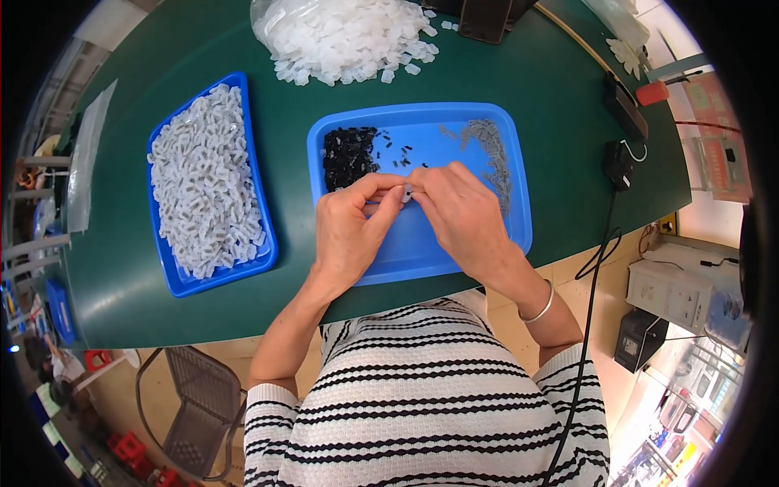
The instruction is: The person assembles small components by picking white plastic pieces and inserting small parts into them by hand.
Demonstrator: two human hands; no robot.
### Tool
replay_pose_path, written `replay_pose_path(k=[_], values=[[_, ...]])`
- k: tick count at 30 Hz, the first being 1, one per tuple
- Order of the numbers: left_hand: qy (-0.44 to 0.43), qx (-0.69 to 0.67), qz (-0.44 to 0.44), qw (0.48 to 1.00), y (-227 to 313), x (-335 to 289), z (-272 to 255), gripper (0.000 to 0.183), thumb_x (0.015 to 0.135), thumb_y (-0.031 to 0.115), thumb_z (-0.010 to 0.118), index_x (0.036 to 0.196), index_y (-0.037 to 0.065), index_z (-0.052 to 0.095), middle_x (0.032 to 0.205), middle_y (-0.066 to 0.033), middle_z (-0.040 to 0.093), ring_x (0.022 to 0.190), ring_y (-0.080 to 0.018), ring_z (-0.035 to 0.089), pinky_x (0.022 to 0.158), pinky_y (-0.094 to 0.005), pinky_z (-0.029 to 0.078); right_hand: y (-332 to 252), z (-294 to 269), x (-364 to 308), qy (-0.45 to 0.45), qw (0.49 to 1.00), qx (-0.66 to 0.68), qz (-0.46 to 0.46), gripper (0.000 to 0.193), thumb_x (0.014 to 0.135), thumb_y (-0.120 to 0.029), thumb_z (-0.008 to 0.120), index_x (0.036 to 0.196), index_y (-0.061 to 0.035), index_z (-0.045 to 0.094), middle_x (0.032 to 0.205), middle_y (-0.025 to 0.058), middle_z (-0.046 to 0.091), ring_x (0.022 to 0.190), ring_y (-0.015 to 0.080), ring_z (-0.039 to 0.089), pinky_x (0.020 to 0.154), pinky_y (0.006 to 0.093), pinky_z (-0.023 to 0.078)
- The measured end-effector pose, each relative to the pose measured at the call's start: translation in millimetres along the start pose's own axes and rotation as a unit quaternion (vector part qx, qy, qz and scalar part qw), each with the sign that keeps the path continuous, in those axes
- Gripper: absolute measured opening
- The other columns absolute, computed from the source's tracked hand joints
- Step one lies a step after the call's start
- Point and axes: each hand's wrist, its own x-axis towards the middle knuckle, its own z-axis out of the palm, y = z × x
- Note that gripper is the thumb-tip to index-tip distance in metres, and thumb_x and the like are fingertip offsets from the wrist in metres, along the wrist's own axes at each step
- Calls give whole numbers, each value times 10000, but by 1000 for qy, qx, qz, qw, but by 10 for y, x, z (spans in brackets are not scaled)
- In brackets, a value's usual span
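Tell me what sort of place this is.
Probably a small-parts assembly workshop: a green table carries a tray of black parts and grey parts, plus a heap of white pieces, and the left hand and right hand hold a small pale piece above the tray.

The left forearm (286,337) and the right forearm (542,302), both bare, rise from below and converge toward the midline. The left hand (345,231) and the right hand (469,217), its back facing upward, meet fingertip to fingertip; in each, thumb and index finger close in a pinch, the remaining fingers curled inward
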Motion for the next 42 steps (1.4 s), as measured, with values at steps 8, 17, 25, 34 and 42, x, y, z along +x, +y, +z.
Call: replay_pose_path(k=[8, 17, 25, 34, 42], values=[[-14, 4, 87, 996, -22, -3, -7, 140, 872, 34, 658, 1002, -6, 691, 845, -101, 720, 748, -164, 704, 682, -271, 557, 32, -19, 13, -34, 999, 5, -7, 307, 760, 36, 601, 1052, -44, 553, 853, 99, 600, 792, 300, 567, 632, 375, 509], [7, -99, 3, 995, -64, -43, 20, 138, 879, 21, 655, 1011, -12, 676, 901, -81, 717, 800, -121, 684, 716, -251, 558, 13, 67, -68, -4, 895, 365, 257, 354, 843, 67, 661, 1167, 1, 534, 911, 42, 596, 848, 94, 581, 717, 235, 535], [18, -61, 19, 998, -44, -50, 41, 160, 874, 14, 656, 1033, -5, 669, 917, -96, 713, 807, -132, 686, 721, -256, 562, 44, 240, -137, 49, 829, 486, 272, 369, 844, 66, 646, 1184, -15, 528, 924, 31, 561, 807, 88, 541, 714, 228, 523], [15, -27, 22, 999, -40, -86, 5, 128, 884, 8, 669, 1011, -6, 677, 913, -50, 696, 806, -85, 634, 723, -222, 535, -15, 223, -135, 38, 884, 397, 244, 420, 825, 79, 626, 1210, -35, 503, 883, 34, 559, 758, 79, 511, 677, 226, 494], [-3, 18, 57, 998, -49, -106, 60, 127, 881, -2, 657, 1006, -18, 670, 899, -67, 700, 791, -97, 643, 727, -239, 540, 17, 263, -186, 14, 882, 386, 269, 374, 819, 98, 593, 1155, -31, 492, 872, 5, 508, 776, 63, 472, 707, 214, 452]])
